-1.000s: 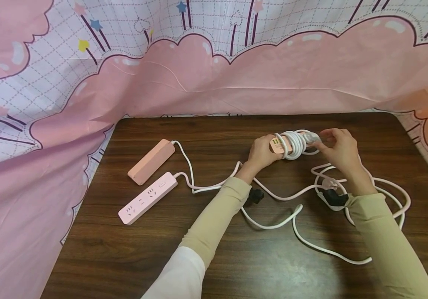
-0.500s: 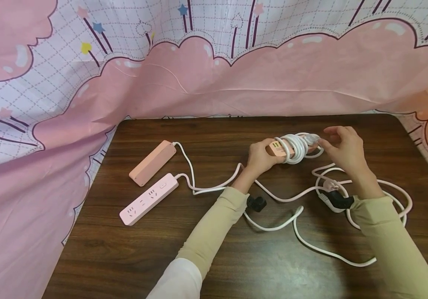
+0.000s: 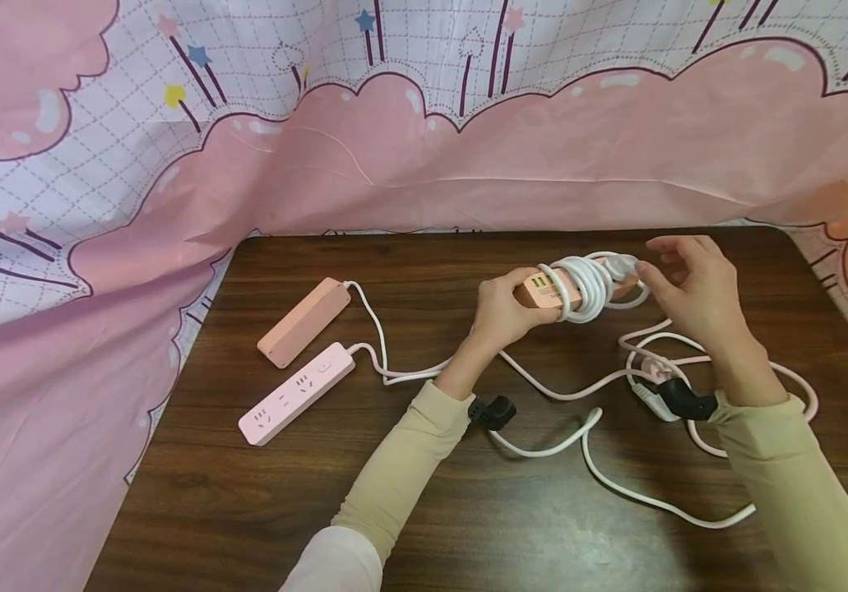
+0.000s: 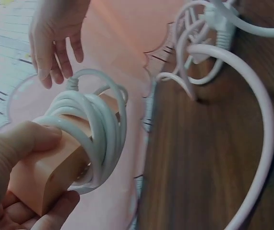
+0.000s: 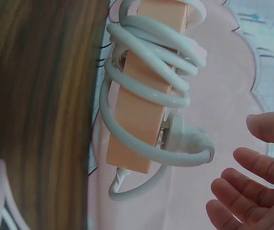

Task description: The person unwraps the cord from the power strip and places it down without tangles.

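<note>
My left hand [image 3: 503, 311] grips one end of a peach-orange power strip [image 3: 539, 293], held up over the back of the table. A white cord [image 3: 590, 288] is wound in several loops round the strip's middle. At the far end, the cord's white plug [image 5: 189, 138] sits against the strip's side, some metal of its prongs showing in the right wrist view. My right hand [image 3: 703, 289] is beside that plug with loosely bent fingers. In the right wrist view a gap separates the fingers [image 5: 252, 189] from the plug, so they hold nothing.
A second peach power strip [image 3: 303, 322] and a pink power strip [image 3: 296, 395] lie on the left of the dark wooden table [image 3: 246, 510]. Their cords run right, towards a loose tangle [image 3: 794, 374] near the right forearm. A patterned curtain [image 3: 468, 197] hangs behind.
The right hand has drawn away from the plug, up and to the right. The left hand has shifted slightly left with the wrapped power strip, which it keeps gripping.
</note>
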`<state>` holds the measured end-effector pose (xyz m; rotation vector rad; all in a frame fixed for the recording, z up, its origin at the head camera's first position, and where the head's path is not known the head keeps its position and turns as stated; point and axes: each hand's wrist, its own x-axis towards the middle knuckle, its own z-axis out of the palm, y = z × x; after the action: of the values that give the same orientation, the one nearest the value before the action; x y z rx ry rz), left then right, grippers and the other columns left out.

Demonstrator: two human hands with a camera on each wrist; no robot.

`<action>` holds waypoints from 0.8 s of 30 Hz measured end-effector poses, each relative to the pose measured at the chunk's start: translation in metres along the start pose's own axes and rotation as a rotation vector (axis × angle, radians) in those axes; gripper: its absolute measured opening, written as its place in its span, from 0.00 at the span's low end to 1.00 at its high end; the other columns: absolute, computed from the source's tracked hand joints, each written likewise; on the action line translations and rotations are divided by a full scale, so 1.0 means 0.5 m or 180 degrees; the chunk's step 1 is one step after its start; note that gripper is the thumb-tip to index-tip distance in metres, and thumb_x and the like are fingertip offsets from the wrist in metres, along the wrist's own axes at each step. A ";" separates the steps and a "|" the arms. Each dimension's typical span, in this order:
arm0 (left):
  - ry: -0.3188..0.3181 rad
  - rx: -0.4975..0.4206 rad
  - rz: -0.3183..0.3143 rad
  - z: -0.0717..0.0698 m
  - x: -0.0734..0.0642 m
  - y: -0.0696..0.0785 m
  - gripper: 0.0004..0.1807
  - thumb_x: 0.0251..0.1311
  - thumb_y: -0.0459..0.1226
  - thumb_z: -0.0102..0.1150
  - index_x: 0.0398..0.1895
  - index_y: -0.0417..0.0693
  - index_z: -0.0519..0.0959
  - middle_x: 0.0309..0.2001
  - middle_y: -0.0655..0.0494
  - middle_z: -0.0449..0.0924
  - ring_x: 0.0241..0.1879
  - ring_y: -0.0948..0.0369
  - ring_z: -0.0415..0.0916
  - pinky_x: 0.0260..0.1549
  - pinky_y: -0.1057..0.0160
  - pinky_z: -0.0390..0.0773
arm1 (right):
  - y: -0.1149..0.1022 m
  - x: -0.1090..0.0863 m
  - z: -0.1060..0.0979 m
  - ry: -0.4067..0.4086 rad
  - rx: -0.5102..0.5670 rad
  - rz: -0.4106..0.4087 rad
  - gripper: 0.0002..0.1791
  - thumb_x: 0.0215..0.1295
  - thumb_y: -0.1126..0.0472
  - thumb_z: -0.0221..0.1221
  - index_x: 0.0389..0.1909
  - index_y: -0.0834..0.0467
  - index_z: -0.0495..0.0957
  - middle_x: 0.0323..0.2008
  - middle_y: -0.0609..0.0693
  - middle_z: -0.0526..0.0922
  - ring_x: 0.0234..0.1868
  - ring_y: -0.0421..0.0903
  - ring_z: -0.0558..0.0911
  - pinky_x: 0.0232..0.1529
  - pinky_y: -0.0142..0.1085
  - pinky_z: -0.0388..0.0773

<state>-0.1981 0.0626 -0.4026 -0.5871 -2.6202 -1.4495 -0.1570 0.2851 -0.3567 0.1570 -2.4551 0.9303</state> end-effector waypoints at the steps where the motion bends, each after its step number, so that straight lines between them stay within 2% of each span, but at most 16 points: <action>1: -0.0004 -0.0014 0.0035 -0.008 -0.003 0.001 0.30 0.38 0.39 0.76 0.50 0.44 0.80 0.40 0.49 0.83 0.35 0.62 0.75 0.29 0.77 0.69 | -0.006 0.000 -0.001 0.0015 0.0010 -0.0024 0.16 0.57 0.69 0.62 0.47 0.68 0.77 0.41 0.62 0.74 0.40 0.27 0.66 0.35 0.13 0.61; 5: -0.0026 -0.0163 0.0163 -0.042 -0.018 0.000 0.29 0.38 0.38 0.76 0.49 0.42 0.80 0.38 0.49 0.83 0.33 0.62 0.76 0.29 0.74 0.72 | -0.030 0.000 -0.003 0.0015 0.0034 -0.0145 0.15 0.58 0.68 0.61 0.46 0.68 0.77 0.40 0.62 0.75 0.39 0.27 0.67 0.35 0.13 0.61; 7: -0.0026 -0.0266 0.0193 -0.058 -0.026 -0.002 0.28 0.38 0.37 0.75 0.48 0.41 0.80 0.37 0.49 0.83 0.32 0.62 0.76 0.28 0.72 0.73 | -0.043 -0.001 -0.002 -0.0027 0.0018 -0.0207 0.15 0.57 0.68 0.61 0.46 0.68 0.77 0.39 0.61 0.75 0.38 0.30 0.68 0.35 0.13 0.62; 8: 0.0016 -0.0295 0.0247 -0.054 -0.025 -0.020 0.29 0.38 0.40 0.76 0.48 0.43 0.80 0.37 0.50 0.83 0.32 0.63 0.76 0.28 0.71 0.73 | -0.050 -0.002 -0.001 -0.0050 0.0008 -0.0245 0.15 0.57 0.68 0.61 0.45 0.68 0.77 0.38 0.61 0.75 0.37 0.32 0.69 0.35 0.14 0.62; 10: 0.0039 -0.0367 0.0265 -0.070 -0.034 -0.023 0.28 0.38 0.40 0.76 0.47 0.43 0.80 0.36 0.51 0.83 0.31 0.63 0.76 0.28 0.70 0.75 | -0.062 -0.003 0.002 -0.0099 -0.0013 -0.0323 0.15 0.57 0.69 0.62 0.45 0.68 0.77 0.37 0.61 0.75 0.36 0.37 0.70 0.35 0.15 0.62; 14: 0.0116 -0.0488 0.0311 -0.101 -0.054 -0.026 0.28 0.37 0.38 0.76 0.47 0.42 0.80 0.36 0.49 0.82 0.30 0.63 0.76 0.27 0.69 0.76 | -0.085 -0.005 0.012 -0.0195 -0.0065 -0.0486 0.16 0.54 0.69 0.64 0.45 0.68 0.77 0.35 0.60 0.75 0.35 0.46 0.71 0.34 0.22 0.63; 15: 0.0099 -0.0537 0.0278 -0.120 -0.065 -0.010 0.28 0.36 0.34 0.75 0.47 0.40 0.80 0.35 0.46 0.82 0.29 0.62 0.76 0.27 0.69 0.76 | -0.091 -0.005 0.015 -0.0224 -0.0071 -0.0512 0.17 0.53 0.68 0.65 0.45 0.68 0.77 0.35 0.60 0.75 0.35 0.47 0.72 0.33 0.24 0.62; 16: 0.0111 -0.0573 0.0263 -0.127 -0.070 -0.010 0.28 0.36 0.33 0.75 0.47 0.39 0.80 0.35 0.46 0.82 0.29 0.62 0.76 0.27 0.70 0.76 | -0.095 -0.005 0.018 -0.0250 -0.0079 -0.0540 0.18 0.53 0.68 0.65 0.46 0.67 0.77 0.35 0.60 0.75 0.34 0.48 0.72 0.32 0.26 0.62; 20: 0.0162 -0.0627 0.0233 -0.150 -0.090 -0.016 0.29 0.35 0.31 0.75 0.47 0.38 0.79 0.34 0.45 0.82 0.26 0.64 0.76 0.25 0.73 0.74 | -0.111 -0.004 0.033 -0.0403 -0.0086 -0.0613 0.20 0.52 0.66 0.66 0.47 0.67 0.77 0.37 0.60 0.76 0.35 0.51 0.74 0.32 0.32 0.63; 24: 0.0188 -0.0730 0.0289 -0.164 -0.108 -0.022 0.28 0.35 0.29 0.75 0.47 0.37 0.79 0.34 0.43 0.82 0.26 0.64 0.76 0.25 0.73 0.75 | -0.128 -0.004 0.046 -0.0586 -0.0108 -0.0643 0.20 0.54 0.64 0.65 0.48 0.67 0.77 0.38 0.59 0.77 0.36 0.52 0.77 0.34 0.38 0.67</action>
<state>-0.1612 -0.0263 -0.3808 -0.6642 -2.3675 -1.7230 -0.1471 0.2217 -0.3348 0.4890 -2.5611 0.8175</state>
